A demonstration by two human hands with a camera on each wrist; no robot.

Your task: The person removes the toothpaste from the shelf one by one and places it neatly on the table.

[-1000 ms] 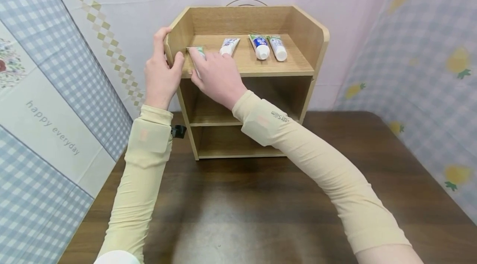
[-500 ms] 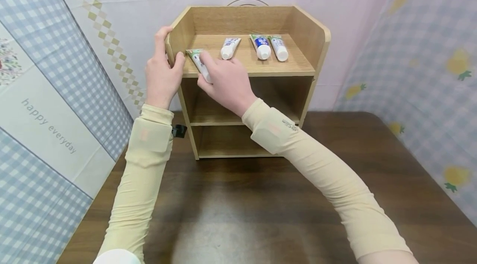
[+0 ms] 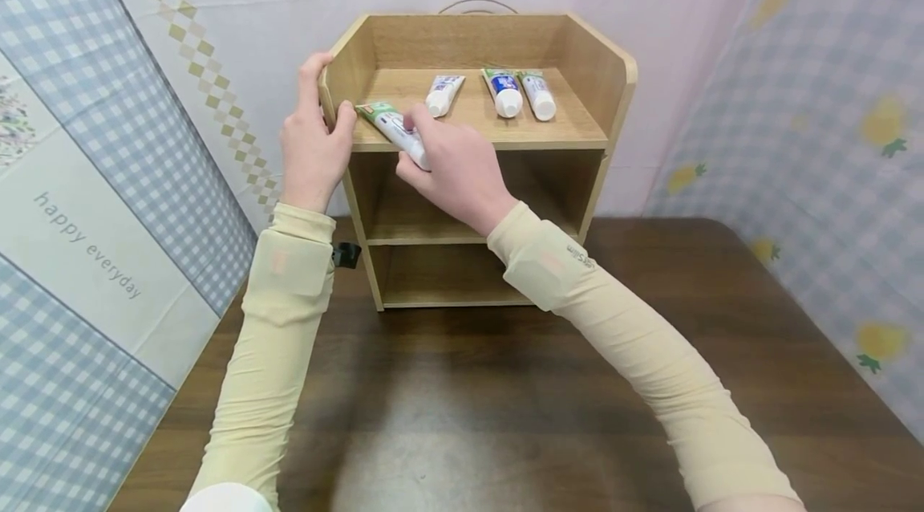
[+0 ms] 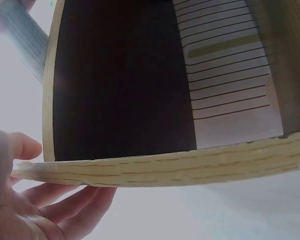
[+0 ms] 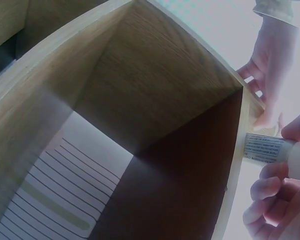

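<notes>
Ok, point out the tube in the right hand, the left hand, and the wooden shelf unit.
tube [image 3: 386,124]: head view, printed middle of its body.
left hand [image 3: 312,144]: head view, back of the hand.
wooden shelf unit [image 3: 617,83]: head view, right side panel.

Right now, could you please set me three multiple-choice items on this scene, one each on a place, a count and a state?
1. Where do the tubes nobody is touching lie?
A. on the top shelf
B. on the table
C. on the bottom shelf

2. How many tubes lie untouched?
A. one
B. three
C. five

3. What is the right hand doing?
A. resting flat on the table
B. hanging free
C. gripping a tube

Answers:
1 A, the loose tubes lie on the top shelf of the wooden rack.
2 B, three lie there, caps toward the front.
3 C, the right hand holds a green and white tube at the shelf's front edge, while the left hand grips the rack's side panel.
</notes>
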